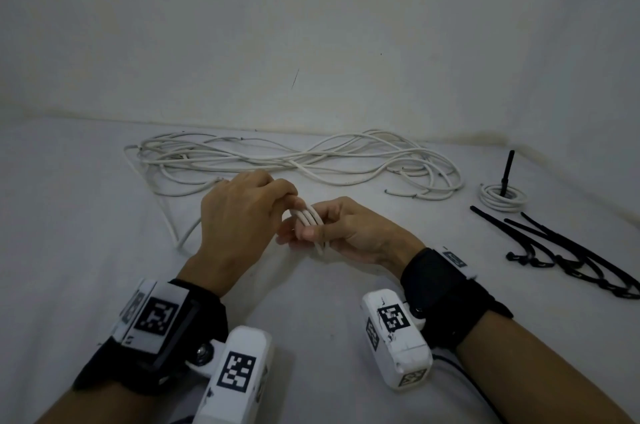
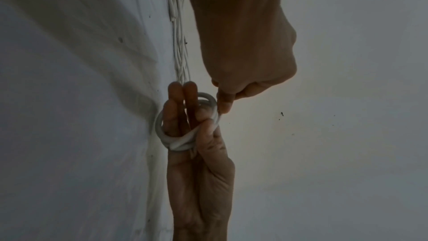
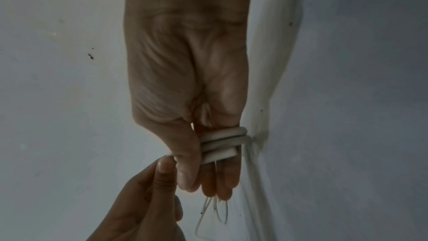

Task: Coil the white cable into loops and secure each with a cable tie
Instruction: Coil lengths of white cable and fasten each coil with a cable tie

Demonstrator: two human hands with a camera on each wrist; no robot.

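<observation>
— Around the right hand's (image 1: 349,233) fingers (image 3: 228,177), what is sitting?
— Cable (image 3: 220,142), lying in three turns, with the thumb pressing on it.
— And the left hand (image 1: 239,219)?
— Curling, pinching the cable just beside that coil.

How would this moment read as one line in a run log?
step: coiling | left hand: pinches white cable | right hand: small coil round fingers, thumb pressing | tied coil: far right | black cable ties: spare
</observation>
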